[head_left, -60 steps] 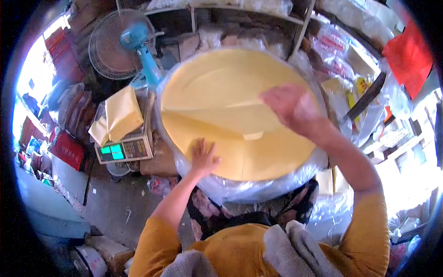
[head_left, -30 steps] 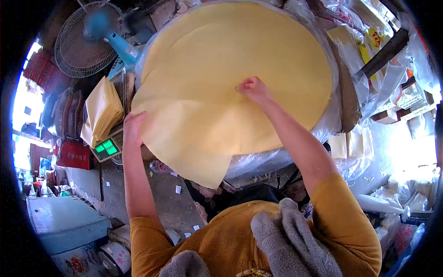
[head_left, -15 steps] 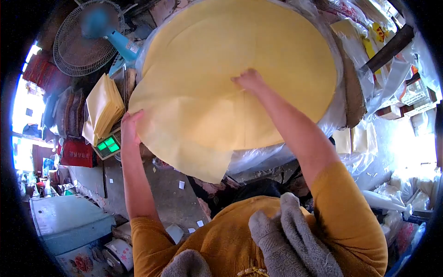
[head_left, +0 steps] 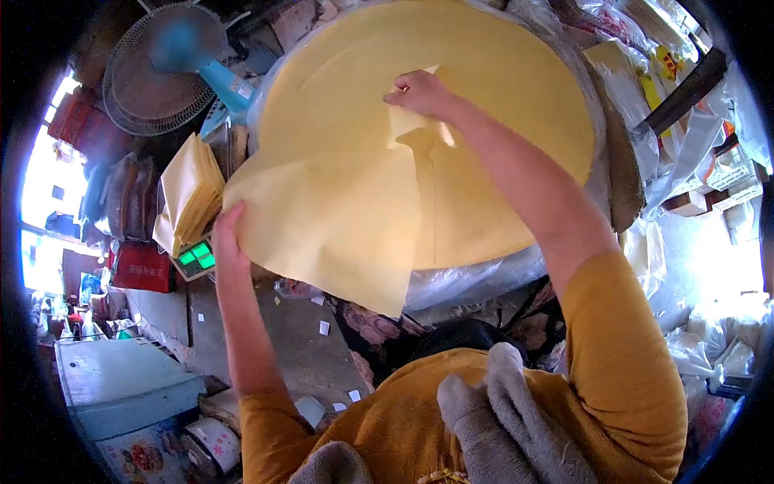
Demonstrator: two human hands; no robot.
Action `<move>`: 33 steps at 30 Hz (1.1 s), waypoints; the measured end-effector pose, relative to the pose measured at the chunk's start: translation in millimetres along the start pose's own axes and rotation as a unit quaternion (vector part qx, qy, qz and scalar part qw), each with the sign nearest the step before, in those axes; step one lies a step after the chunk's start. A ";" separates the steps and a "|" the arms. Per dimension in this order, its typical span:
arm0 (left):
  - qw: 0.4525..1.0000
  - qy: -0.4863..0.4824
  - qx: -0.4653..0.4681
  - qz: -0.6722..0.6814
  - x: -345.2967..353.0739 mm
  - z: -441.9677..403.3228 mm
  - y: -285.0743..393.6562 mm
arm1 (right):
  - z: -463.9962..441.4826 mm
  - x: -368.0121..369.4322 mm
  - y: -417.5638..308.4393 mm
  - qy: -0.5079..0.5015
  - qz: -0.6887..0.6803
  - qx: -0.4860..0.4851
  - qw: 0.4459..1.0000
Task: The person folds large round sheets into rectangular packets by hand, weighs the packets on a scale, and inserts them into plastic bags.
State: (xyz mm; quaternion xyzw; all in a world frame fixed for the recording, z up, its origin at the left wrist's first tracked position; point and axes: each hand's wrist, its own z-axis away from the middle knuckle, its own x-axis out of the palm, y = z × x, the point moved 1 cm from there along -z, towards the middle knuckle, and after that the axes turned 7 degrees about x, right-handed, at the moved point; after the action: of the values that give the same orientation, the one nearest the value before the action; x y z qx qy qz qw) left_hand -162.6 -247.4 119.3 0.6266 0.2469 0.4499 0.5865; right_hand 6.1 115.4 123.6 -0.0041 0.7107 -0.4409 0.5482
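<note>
A broad round pile of thin yellow sheets [head_left: 508,105] lies in front of me on clear plastic. My left hand [head_left: 230,230] pinches the left edge of a thin yellow sheet [head_left: 330,218], which hangs over the pile's near side. With closed fingers, my right hand [head_left: 423,93] grips the same sheet's far right part and lifts it in a raised fold. The straight right edge of the sheet runs down toward me, its lower corner drooping past the pile. Just left of my left hand, folded yellow sheets [head_left: 189,189] sit stacked on a scale with a green display [head_left: 195,256].
A fan [head_left: 165,68] with a blue body stands at the back left. Plastic bags [head_left: 677,145] and a dark bar [head_left: 685,90] crowd the right side. A pale blue box [head_left: 125,379] is low on the left. Small white scraps [head_left: 324,328] lie on the floor.
My right hand has moved away from me and slightly left, pulling up the sheet's right part into a fold. My left hand stays at the left edge. The view has shifted slightly.
</note>
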 end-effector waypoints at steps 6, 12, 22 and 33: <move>0.976 0.109 -0.158 0.107 81.4 97.7 -99.5 | -2.0 -37.9 54.4 0.116 0.115 -0.003 0.987; 0.933 0.065 -0.221 0.276 174.6 137.3 -185.5 | 180.9 -9.3 19.2 -0.130 0.090 -0.104 0.982; 0.851 -0.230 -0.294 0.370 180.3 98.0 -142.3 | 289.2 38.5 66.3 0.117 0.125 0.098 0.980; 0.836 -0.153 -0.322 0.416 216.5 129.1 -161.5 | 253.1 130.3 64.1 0.073 -0.183 0.057 0.979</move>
State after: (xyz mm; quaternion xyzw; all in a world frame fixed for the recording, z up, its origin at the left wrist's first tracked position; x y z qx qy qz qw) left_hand 85.3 -101.7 36.1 0.5063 -0.2889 0.6045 0.5428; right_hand 182.9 -66.7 -20.5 -0.0711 0.7094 -0.5729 0.4043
